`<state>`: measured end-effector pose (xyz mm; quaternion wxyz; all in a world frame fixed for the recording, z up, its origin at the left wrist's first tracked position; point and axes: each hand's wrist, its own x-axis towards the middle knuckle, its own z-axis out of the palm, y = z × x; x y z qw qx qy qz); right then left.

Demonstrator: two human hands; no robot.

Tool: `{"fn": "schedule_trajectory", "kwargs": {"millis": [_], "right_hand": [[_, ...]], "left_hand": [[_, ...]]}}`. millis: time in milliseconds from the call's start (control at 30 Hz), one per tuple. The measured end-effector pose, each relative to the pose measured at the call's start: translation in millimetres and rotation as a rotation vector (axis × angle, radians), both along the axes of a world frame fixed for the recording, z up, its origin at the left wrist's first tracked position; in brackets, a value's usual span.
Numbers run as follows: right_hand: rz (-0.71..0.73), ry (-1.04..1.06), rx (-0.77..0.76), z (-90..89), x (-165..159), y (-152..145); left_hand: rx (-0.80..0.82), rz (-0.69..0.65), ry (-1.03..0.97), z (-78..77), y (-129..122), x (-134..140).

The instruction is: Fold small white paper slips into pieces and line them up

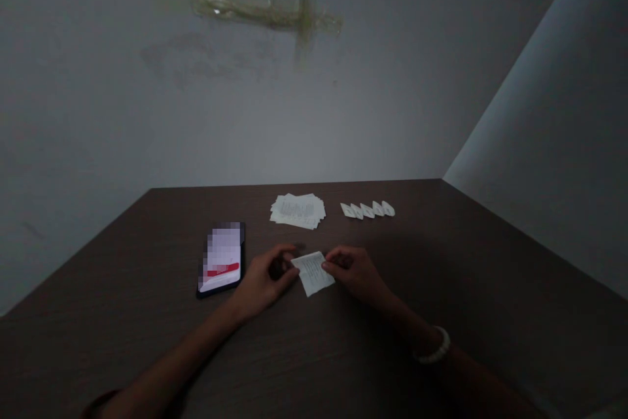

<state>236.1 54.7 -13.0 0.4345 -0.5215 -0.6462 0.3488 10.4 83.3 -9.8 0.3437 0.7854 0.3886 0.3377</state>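
Note:
A small sheet of printed paper (314,275) is between my hands, low over the dark table. My left hand (267,275) is at its left edge, the thumb at the paper and the fingers curled behind. On the other side my right hand (356,272) pinches the right edge between thumb and fingers. Beyond the paper lies a loose stack of similar printed sheets (297,211). To the right of that stack, several small folded paper pieces (367,210) sit in an overlapping row.
A phone (222,259) with a lit, partly blurred screen lies left of my left hand. The brown table (147,236) meets a grey wall (245,125) at the back, with yellowed tape (265,17) on it. Another wall surface (554,118) slants along the right.

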Motion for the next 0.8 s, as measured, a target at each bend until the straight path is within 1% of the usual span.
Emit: {"fn": "schedule_trajectory", "kwargs": {"millis": [100,200,333,400,567,800], "right_hand": [[0.019,0.164,-0.043,-0.5,0.0,1.2],[-0.001,0.221,-0.064,-0.4,-1.3,0.1],[-0.050,0.230,-0.048,-0.2,-4.5,-1.9],[-0.050,0.233,-0.056,0.0,-5.8,-2.7],[0.006,0.216,-0.069,1.9,-5.4,-4.5],[0.017,0.210,-0.069,1.5,-2.9,-4.1]], "left_hand": [[-0.044,0.016,0.000,3.0,0.9,0.4],[-0.091,0.008,-0.037,4.1,0.3,0.9],[-0.167,-0.037,-0.106,6.6,-4.0,2.5],[-0.188,-0.026,-0.102,8.2,-6.1,4.1],[-0.173,0.038,-0.098,9.3,-5.7,5.9],[-0.179,0.031,-0.144,5.9,-3.8,4.1]]}}
